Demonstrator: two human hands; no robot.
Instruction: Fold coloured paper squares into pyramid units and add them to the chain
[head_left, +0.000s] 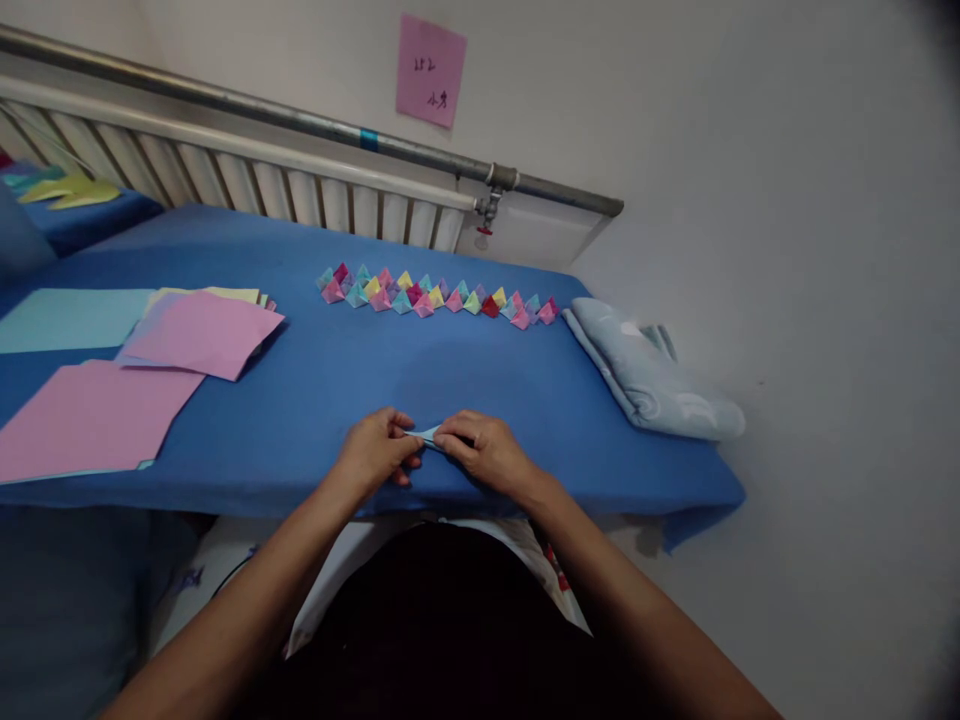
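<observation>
A: Pose at the desk (465, 370)?

B: Left hand (379, 447) and right hand (487, 450) near the front edge, close together, each with thumb and fingers pinched.

A: Arms?

B: Left forearm (262, 570) and right forearm (615, 560) bare, converging towards that edge.

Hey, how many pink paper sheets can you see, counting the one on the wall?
3 plainly visible: the wall sheet above the pipe, the farther pile's top sheet, and the nearer pile's top sheet, both on the left. More may be hidden underneath.
</observation>
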